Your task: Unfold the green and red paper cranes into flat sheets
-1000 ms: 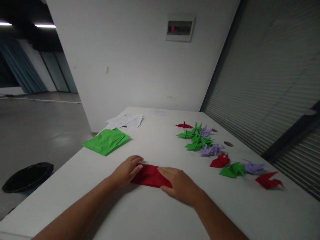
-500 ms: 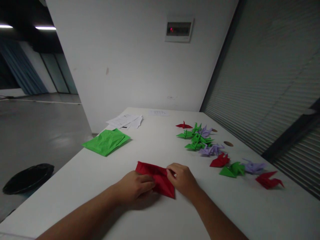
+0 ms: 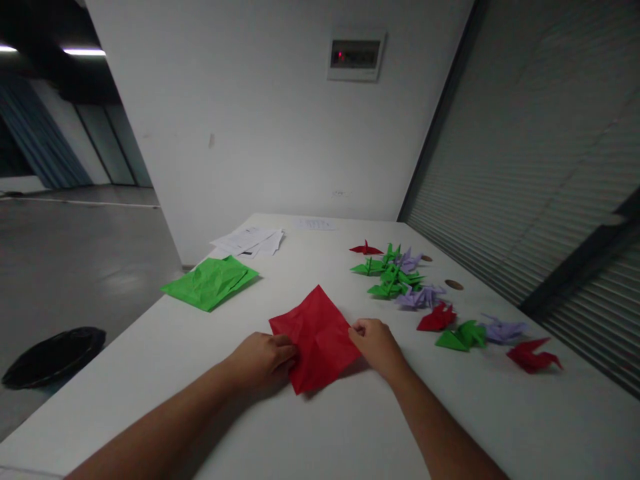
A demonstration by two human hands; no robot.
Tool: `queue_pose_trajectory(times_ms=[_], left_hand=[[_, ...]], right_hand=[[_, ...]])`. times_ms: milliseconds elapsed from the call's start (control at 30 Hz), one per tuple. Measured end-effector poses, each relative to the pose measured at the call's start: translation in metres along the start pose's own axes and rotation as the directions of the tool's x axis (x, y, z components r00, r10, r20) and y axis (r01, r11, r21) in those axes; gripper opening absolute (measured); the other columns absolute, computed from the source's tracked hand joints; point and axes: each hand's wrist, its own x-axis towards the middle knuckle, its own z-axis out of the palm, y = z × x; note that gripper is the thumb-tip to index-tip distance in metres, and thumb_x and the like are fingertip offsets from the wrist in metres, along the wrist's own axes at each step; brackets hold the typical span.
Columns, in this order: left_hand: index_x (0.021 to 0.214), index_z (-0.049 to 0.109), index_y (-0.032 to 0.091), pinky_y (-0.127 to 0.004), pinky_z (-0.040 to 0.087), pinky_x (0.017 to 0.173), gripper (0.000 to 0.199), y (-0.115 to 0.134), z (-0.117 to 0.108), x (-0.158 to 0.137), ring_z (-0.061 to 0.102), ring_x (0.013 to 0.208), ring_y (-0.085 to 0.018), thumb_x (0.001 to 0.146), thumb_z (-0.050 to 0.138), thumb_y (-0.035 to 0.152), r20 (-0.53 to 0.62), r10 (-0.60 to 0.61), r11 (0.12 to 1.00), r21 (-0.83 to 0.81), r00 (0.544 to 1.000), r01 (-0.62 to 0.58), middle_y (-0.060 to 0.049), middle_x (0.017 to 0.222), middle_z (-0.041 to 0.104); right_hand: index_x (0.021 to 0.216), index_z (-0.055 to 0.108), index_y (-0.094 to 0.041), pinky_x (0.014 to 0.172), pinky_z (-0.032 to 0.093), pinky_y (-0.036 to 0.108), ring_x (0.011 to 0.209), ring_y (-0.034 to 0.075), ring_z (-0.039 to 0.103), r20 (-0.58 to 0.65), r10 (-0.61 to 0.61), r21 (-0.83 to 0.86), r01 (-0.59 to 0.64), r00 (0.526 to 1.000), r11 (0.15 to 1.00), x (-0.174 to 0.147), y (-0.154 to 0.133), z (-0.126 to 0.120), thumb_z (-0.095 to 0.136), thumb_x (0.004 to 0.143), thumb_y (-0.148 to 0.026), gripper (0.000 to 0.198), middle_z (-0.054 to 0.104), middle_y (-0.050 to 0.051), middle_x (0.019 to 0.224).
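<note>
A square of red origami paper lies spread out in front of me, creased and slightly raised at its right side. My left hand grips its left edge, fingers curled over the paper. At the right corner, my right hand pinches the sheet between thumb and fingers. To the right sit folded paper cranes: a red crane, a green crane and a purple crane are among the nearest.
Green paper sheets lie stacked at the table's left edge, with printed white papers behind them. More green cranes cluster at the back right. A black-lined bin stands on the floor at left. Window blinds border the right side.
The red paper has been unfolded from a folded shape into an open square. My right hand has shifted slightly right with its corner; my left hand has moved a little.
</note>
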Motion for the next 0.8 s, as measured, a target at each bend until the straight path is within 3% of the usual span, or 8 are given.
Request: queue_pose_trajectory(times_ms=[133, 233, 267, 367, 467, 533, 633, 800], left_hand=[[0.113, 0.071, 0.027, -0.029, 0.055, 0.072, 0.023, -0.005, 0.002, 0.000, 0.072, 0.085, -0.020, 0.100, 0.053, 0.029, 0.005, -0.018, 1.000, 0.004, 1.000, 0.018, -0.008, 0.113, 0.072], [0.117, 0.072, 0.028, -0.030, 0.057, 0.073, 0.025, -0.007, 0.004, -0.001, 0.073, 0.084, -0.020, 0.101, 0.052, 0.030, 0.010, -0.027, 1.000, 0.013, 1.000, 0.027, -0.008, 0.121, 0.070], [0.117, 0.071, 0.028, -0.031, 0.058, 0.073, 0.026, -0.007, 0.004, -0.001, 0.073, 0.084, -0.020, 0.101, 0.052, 0.030, 0.015, -0.028, 0.999, 0.017, 1.000, 0.028, -0.008, 0.123, 0.069], [0.119, 0.071, 0.029, -0.032, 0.059, 0.074, 0.026, -0.006, 0.003, -0.001, 0.074, 0.086, -0.021, 0.100, 0.053, 0.032, 0.032, -0.021, 1.000, 0.022, 0.999, 0.020, -0.008, 0.130, 0.067], [0.121, 0.069, 0.028, -0.034, 0.060, 0.077, 0.027, -0.005, 0.001, -0.001, 0.075, 0.090, -0.023, 0.099, 0.055, 0.037, 0.046, -0.023, 0.999, 0.023, 0.999, 0.022, -0.009, 0.137, 0.065], [0.123, 0.068, 0.028, -0.035, 0.061, 0.078, 0.029, -0.005, 0.001, 0.000, 0.076, 0.091, -0.024, 0.099, 0.056, 0.040, 0.052, -0.035, 0.999, 0.028, 0.998, 0.033, -0.009, 0.140, 0.064], [0.126, 0.068, 0.028, -0.038, 0.062, 0.080, 0.033, -0.006, 0.002, 0.000, 0.076, 0.094, -0.027, 0.098, 0.058, 0.042, 0.067, -0.068, 0.997, 0.049, 0.995, 0.065, -0.009, 0.145, 0.062], [0.130, 0.068, 0.028, -0.042, 0.063, 0.081, 0.038, -0.008, 0.004, 0.000, 0.077, 0.097, -0.030, 0.096, 0.060, 0.043, 0.091, -0.141, 0.988, 0.074, 0.986, 0.134, -0.011, 0.149, 0.060]], right_hand=[[0.064, 0.068, -0.020, 0.058, 0.034, 0.027, 0.065, 0.020, 0.067, 0.129, 0.059, -0.201, -0.032, 0.990, 0.979, -0.002, 0.010, -0.002, 0.065, 0.081, -0.019, 0.018, 0.074, 0.007, 0.067], [0.075, 0.071, -0.020, 0.062, 0.040, 0.028, 0.071, 0.021, 0.068, 0.158, 0.047, -0.267, -0.003, 0.986, 0.964, -0.004, 0.013, -0.003, 0.069, 0.082, -0.019, 0.007, 0.075, 0.008, 0.077], [0.082, 0.072, -0.020, 0.066, 0.043, 0.028, 0.076, 0.022, 0.069, 0.150, 0.011, -0.275, 0.031, 0.989, 0.961, -0.004, 0.012, -0.002, 0.069, 0.082, -0.019, 0.003, 0.076, 0.009, 0.084], [0.108, 0.074, -0.018, 0.088, 0.051, 0.032, 0.096, 0.023, 0.068, 0.109, -0.192, -0.243, 0.214, 0.975, 0.946, -0.005, 0.006, 0.000, 0.066, 0.085, -0.015, 0.024, 0.073, 0.012, 0.107], [0.130, 0.069, -0.018, 0.111, 0.044, 0.040, 0.120, 0.027, 0.060, 0.119, -0.403, -0.174, 0.419, 0.907, 0.891, -0.007, 0.000, 0.004, 0.064, 0.089, -0.017, 0.041, 0.066, 0.014, 0.129], [0.139, 0.065, -0.020, 0.120, 0.036, 0.045, 0.136, 0.029, 0.049, 0.182, -0.480, -0.130, 0.505, 0.858, 0.853, -0.009, -0.002, 0.007, 0.066, 0.092, -0.024, 0.047, 0.060, 0.013, 0.144], [0.144, 0.062, -0.021, 0.123, 0.031, 0.046, 0.144, 0.030, 0.042, 0.287, -0.483, -0.108, 0.529, 0.827, 0.842, -0.012, 0.000, 0.010, 0.066, 0.095, -0.034, 0.051, 0.054, 0.012, 0.153], [0.147, 0.059, -0.018, 0.123, 0.032, 0.045, 0.144, 0.029, 0.044, 0.362, -0.412, -0.140, 0.486, 0.836, 0.863, -0.012, 0.005, 0.009, 0.061, 0.098, -0.038, 0.052, 0.051, 0.015, 0.156]])
